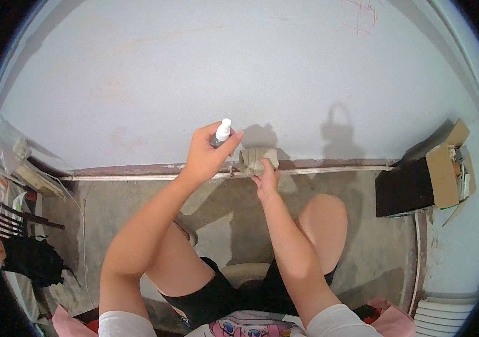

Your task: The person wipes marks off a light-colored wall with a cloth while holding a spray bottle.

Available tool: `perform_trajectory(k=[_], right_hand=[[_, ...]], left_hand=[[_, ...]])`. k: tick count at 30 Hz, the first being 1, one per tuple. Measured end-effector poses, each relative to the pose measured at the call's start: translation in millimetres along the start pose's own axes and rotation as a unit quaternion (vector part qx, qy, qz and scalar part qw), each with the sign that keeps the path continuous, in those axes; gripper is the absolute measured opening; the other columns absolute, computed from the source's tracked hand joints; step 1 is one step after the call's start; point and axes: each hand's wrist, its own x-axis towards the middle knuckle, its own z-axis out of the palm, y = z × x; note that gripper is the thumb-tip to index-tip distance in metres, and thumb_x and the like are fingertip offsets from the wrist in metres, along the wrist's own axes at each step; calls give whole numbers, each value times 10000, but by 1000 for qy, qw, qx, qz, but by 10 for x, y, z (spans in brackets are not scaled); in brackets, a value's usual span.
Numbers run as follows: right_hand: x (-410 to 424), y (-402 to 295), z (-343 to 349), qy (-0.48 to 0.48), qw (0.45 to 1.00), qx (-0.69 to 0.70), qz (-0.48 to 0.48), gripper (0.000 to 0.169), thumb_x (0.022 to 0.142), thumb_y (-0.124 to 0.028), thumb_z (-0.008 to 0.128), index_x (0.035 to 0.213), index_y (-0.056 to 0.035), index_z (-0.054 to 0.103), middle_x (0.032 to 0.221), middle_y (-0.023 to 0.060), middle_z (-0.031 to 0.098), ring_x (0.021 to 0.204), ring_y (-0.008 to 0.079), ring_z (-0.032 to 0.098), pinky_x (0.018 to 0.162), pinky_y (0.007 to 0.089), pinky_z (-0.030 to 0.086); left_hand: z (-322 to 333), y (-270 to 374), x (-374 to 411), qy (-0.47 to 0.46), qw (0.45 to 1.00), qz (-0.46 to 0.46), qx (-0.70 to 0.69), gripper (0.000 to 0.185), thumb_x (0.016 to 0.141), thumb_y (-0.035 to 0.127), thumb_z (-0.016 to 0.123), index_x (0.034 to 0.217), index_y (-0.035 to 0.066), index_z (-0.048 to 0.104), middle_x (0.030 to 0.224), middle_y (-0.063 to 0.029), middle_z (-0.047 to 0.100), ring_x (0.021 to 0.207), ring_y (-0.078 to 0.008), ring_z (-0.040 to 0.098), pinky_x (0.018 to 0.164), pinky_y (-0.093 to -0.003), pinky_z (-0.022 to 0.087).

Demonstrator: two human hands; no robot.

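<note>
My left hand (214, 147) is raised before the pale wall, its fingers wrapped around a small bottle (223, 131) with a white cap and a dark or clear body. To its right and a little lower, my right hand (268, 177) grips a folded beige cloth (258, 160), thumb on the near side and fingers partly hidden beneath. The bottle and the cloth are apart. Both hands are above the gap between my knees, near the foot of the wall.
Thin pipes (328, 170) run along the base of the wall (159, 84). At right stands a black box (406, 187) beside an open cardboard box (441, 177) with items inside. A dark slatted chair (24, 217) with black fabric (33, 259) and a loose cable (83, 236) are at left.
</note>
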Motion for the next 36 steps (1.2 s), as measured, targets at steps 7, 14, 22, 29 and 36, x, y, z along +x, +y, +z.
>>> perform_trajectory(k=[7,14,22,29,36], right_hand=[[-117,-226,82,-27,999,-13,-40,570,843,-269,749,1289,-31,489,1276,113,527,1066,286,593,810,446,555],[-447,-826,374,-124,988,-19,-93,520,872,-268,738,1293,-49,525,1246,96,590,1087,254,620,831,399,541],[-717,-1497,632,-215,967,-22,-135,526,909,-274,703,1322,-6,518,1236,109,605,1108,246,618,897,415,525],[-655,-1231,486,-188,981,-5,-55,500,923,-269,703,1334,-55,515,1286,86,581,1166,233,581,968,422,482],[-375,-825,217,-176,983,24,48,454,915,-264,711,1312,-124,541,1255,52,590,1164,224,568,971,437,493]], left_hand=[[-47,12,-62,20,1000,4,-9,268,925,241,717,783,32,626,635,25,557,606,-53,498,547,-258,387],[-54,51,-34,19,999,23,-11,241,933,234,714,798,45,649,649,13,593,602,-64,543,523,-257,397],[-34,61,-12,16,1000,13,5,280,927,246,712,779,22,634,628,8,574,595,-64,513,552,-268,402],[-71,77,-52,21,1000,8,12,278,929,243,712,772,27,633,626,5,575,595,-64,512,552,-267,401],[-81,25,-38,28,999,13,9,278,934,237,711,771,27,628,623,13,574,583,-54,516,531,-255,392]])
